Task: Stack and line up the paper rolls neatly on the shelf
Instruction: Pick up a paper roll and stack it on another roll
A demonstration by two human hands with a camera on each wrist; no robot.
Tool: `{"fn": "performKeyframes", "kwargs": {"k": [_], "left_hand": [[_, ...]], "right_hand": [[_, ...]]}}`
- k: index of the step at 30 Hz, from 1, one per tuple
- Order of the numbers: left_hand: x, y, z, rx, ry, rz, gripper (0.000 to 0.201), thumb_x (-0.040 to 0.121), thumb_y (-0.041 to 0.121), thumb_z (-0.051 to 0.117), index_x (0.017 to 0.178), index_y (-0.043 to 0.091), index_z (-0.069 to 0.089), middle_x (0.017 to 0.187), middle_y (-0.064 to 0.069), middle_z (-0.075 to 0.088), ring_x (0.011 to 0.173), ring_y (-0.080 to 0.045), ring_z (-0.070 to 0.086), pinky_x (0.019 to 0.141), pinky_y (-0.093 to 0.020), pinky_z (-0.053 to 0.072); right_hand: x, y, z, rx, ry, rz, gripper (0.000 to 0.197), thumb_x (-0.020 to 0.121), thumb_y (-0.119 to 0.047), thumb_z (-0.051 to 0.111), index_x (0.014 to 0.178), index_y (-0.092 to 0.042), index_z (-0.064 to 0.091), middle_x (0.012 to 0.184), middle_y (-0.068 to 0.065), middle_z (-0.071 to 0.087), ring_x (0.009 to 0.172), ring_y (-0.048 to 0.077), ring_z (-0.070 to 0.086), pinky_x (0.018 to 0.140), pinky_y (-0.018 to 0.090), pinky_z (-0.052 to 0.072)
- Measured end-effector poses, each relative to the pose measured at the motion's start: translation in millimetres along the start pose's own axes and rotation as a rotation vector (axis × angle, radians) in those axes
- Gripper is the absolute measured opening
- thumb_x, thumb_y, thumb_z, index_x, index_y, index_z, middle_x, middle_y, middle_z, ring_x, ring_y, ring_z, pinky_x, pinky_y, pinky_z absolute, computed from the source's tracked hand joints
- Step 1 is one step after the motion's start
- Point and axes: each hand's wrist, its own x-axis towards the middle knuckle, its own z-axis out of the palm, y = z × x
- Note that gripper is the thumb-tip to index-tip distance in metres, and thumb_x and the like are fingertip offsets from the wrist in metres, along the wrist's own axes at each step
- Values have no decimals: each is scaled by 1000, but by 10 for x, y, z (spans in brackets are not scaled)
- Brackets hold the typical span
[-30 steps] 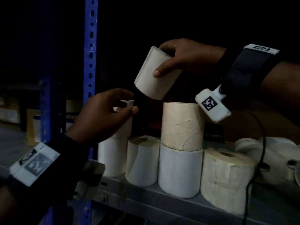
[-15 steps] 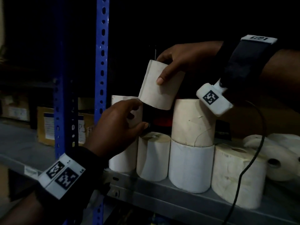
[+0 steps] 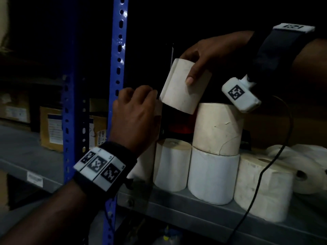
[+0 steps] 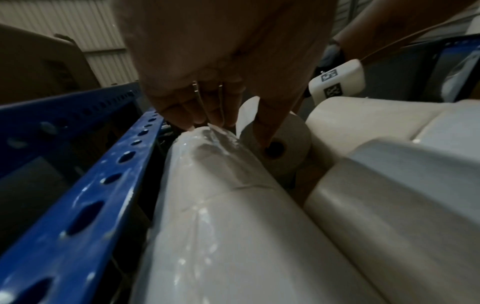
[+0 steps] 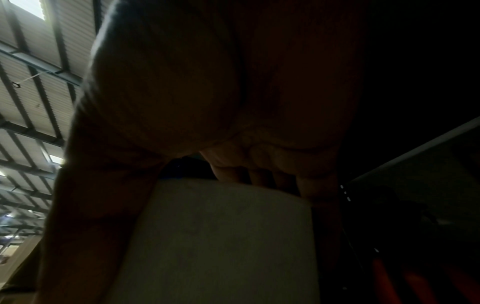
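Note:
My right hand (image 3: 188, 68) grips a small white paper roll (image 3: 178, 92), tilted in the air above the short roll (image 3: 171, 165) on the grey shelf (image 3: 177, 206). The right wrist view shows this held roll (image 5: 221, 236) under the thumb and fingers. My left hand (image 3: 139, 103) covers the top of the upper roll in the leftmost stack. In the left wrist view its fingers (image 4: 207, 115) sit on the rim of that plastic-wrapped roll (image 4: 215, 185), with the thumb on its right side. To the right, a cream roll (image 3: 217, 128) stands on a white roll (image 3: 212, 177).
A blue perforated upright (image 3: 116, 68) stands just left of the stacks. A wide cream roll (image 3: 261, 188) stands at the right, with more rolls (image 3: 304, 167) lying on their sides behind it. A black cable (image 3: 256, 188) hangs across them. Cardboard boxes (image 3: 51, 128) sit far left.
My left hand has risen from the side of the leftmost stack and closed over its top roll. The right hand has lowered the tilted roll toward the gap beside the cream stack.

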Motion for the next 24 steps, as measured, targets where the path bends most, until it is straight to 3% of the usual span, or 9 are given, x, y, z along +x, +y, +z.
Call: {"fn": "performKeyframes", "kwargs": {"k": [5, 11, 16, 24], "left_hand": [[120, -24, 56, 0, -98, -36, 47, 87, 33, 60, 134, 30, 53, 141, 7, 47, 128, -35, 30, 87, -42, 24], [107, -38, 110, -51, -75, -42, 46, 88, 30, 60, 133, 29, 54, 137, 5, 52, 127, -34, 33, 89, -43, 24], [145, -44, 90, -74, -94, -64, 48, 87, 29, 61, 134, 29, 53, 138, 5, 52, 130, -32, 33, 92, -45, 24], [157, 13, 95, -130, -85, -118, 43, 87, 26, 58, 130, 31, 51, 137, 7, 51, 131, -27, 31, 96, -43, 21]], "right_hand": [[-19, 18, 4, 12, 2, -13, 50, 71, -9, 75, 120, -9, 65, 108, 7, 75, 91, 18, 75, 61, 24, 59], [-27, 41, -19, 6, -25, -10, 39, 79, -4, 70, 116, -16, 67, 107, 3, 76, 93, 17, 75, 63, 25, 59], [-27, 23, -30, -14, -44, -6, 44, 69, -9, 71, 112, -19, 67, 103, 1, 77, 92, 16, 75, 62, 24, 59], [-48, 23, -40, -6, -86, -19, 47, 70, -7, 68, 114, -21, 66, 102, -2, 77, 93, 15, 75, 63, 25, 59]]}}
